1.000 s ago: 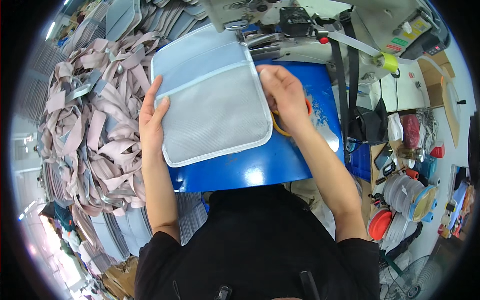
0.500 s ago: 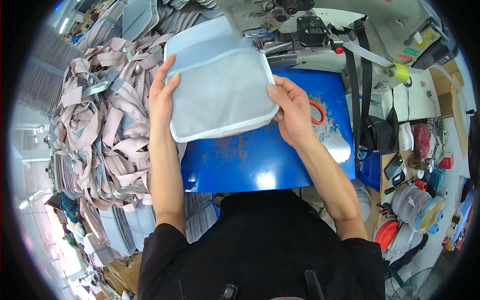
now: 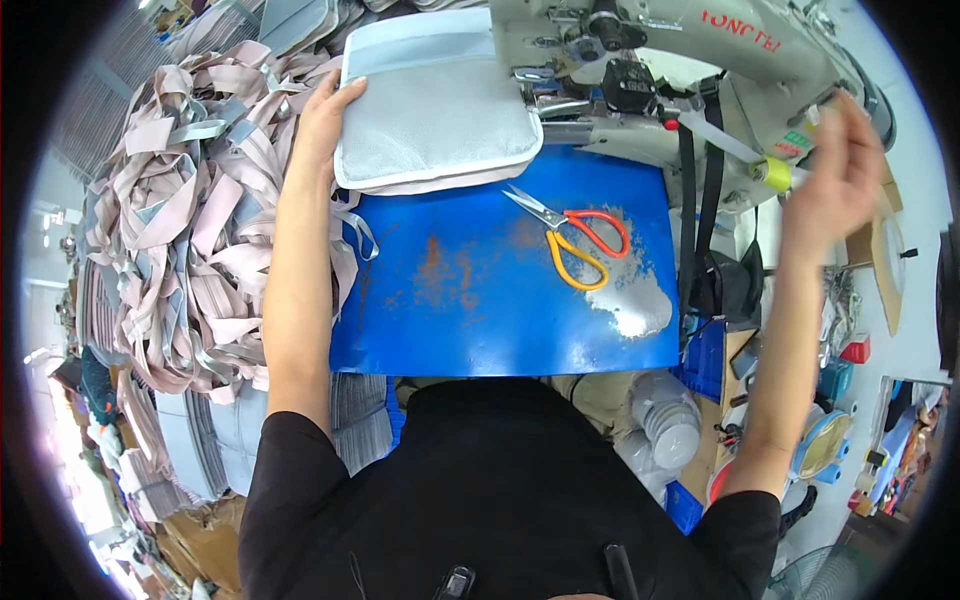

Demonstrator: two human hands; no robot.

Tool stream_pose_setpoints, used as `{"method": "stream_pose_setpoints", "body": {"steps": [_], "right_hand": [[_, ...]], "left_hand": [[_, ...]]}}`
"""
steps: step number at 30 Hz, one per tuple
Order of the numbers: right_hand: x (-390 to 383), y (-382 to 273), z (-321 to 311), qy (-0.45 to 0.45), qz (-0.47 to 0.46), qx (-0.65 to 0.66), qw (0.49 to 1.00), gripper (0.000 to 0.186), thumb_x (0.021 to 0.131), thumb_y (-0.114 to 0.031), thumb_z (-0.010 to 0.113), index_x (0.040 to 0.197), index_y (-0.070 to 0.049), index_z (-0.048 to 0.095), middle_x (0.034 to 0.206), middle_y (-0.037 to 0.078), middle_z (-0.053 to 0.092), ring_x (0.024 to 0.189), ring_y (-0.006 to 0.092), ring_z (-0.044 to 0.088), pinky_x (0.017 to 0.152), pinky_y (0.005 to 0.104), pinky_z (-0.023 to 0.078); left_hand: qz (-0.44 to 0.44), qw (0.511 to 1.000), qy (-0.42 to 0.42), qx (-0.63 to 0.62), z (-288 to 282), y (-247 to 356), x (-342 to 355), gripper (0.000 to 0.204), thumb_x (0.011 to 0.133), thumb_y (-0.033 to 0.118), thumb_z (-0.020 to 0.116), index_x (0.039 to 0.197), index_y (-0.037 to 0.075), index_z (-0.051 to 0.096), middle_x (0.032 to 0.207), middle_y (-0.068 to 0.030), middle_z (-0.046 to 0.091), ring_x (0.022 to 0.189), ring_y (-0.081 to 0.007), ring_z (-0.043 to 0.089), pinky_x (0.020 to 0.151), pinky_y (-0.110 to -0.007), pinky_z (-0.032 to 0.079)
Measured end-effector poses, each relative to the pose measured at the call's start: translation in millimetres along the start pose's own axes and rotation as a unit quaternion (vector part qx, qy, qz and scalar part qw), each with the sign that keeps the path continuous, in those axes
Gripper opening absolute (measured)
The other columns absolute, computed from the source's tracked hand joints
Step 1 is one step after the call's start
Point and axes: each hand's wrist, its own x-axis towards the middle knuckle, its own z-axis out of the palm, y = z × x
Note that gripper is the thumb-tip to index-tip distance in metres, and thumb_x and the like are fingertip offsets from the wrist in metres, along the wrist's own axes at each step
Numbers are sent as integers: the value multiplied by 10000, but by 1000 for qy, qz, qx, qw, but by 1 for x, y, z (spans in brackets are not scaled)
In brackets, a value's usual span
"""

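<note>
A grey mesh-fronted fabric pouch (image 3: 435, 115) with pale edging lies tilted beside the sewing machine's needle area. My left hand (image 3: 325, 115) grips its left edge, the thumb in front and the other fingers partly hidden behind. Up at the right, my right hand (image 3: 840, 180) is raised by the machine's arm with its fingers stretched out and somewhat blurred. It appears to hold nothing; whether it touches the small control panel there cannot be told. Scissors (image 3: 560, 222) with one red and one yellow handle rest partly spread on the blue work surface (image 3: 400, 320), apart from both hands.
The sewing machine (image 3: 700, 45) takes up the far right, with a yellow-green roll (image 3: 772, 174) and black straps (image 3: 712, 160) near it. A heap of pinkish-grey fabric strips (image 3: 200, 220) borders the left. Stacked grey panels (image 3: 190, 440) stand below the heap.
My right hand has let go of the pouch and swung up to the right. The left hand still holds the pouch, now farther up. The scissors have come into full view.
</note>
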Motion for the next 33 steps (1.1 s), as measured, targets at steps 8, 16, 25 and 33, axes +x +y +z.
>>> {"method": "stream_pose_setpoints", "body": {"steps": [8, 16, 25, 33], "right_hand": [[245, 212, -183, -69, 27, -483, 873, 681, 940, -487, 664, 1338, 66, 640, 1290, 190, 684, 1167, 278, 632, 1035, 391, 459], [185, 214, -171, -34, 260, -49, 964, 621, 1079, -478, 494, 1369, 60, 603, 1336, 147, 633, 1198, 237, 583, 1083, 373, 414], [127, 218, -210, 64, 236, -209, 947, 577, 1091, -404, 507, 1430, 63, 520, 1415, 154, 581, 1229, 249, 573, 1078, 348, 418], [-176, -21, -5, -520, 148, -211, 815, 610, 766, -297, 879, 1292, -82, 654, 1218, 145, 628, 1103, 350, 647, 914, 418, 549]], "left_hand": [[-58, 989, -59, -120, 20, -26, -33, 500, 946, 200, 736, 1370, -7, 569, 1258, -137, 679, 1102, -232, 679, 952, -369, 556], [1, 998, 61, 8, -6, -72, -64, 530, 884, 36, 744, 1378, -5, 559, 1241, -110, 686, 1094, -201, 666, 966, -348, 530], [-1, 991, 116, 71, -53, -144, -104, 504, 867, 10, 713, 1351, 6, 570, 1208, -119, 699, 1091, -218, 673, 970, -346, 520], [-23, 993, 112, 13, -53, -141, -100, 544, 860, 40, 738, 1371, 0, 555, 1204, -122, 697, 1069, -213, 672, 954, -343, 521]]}}
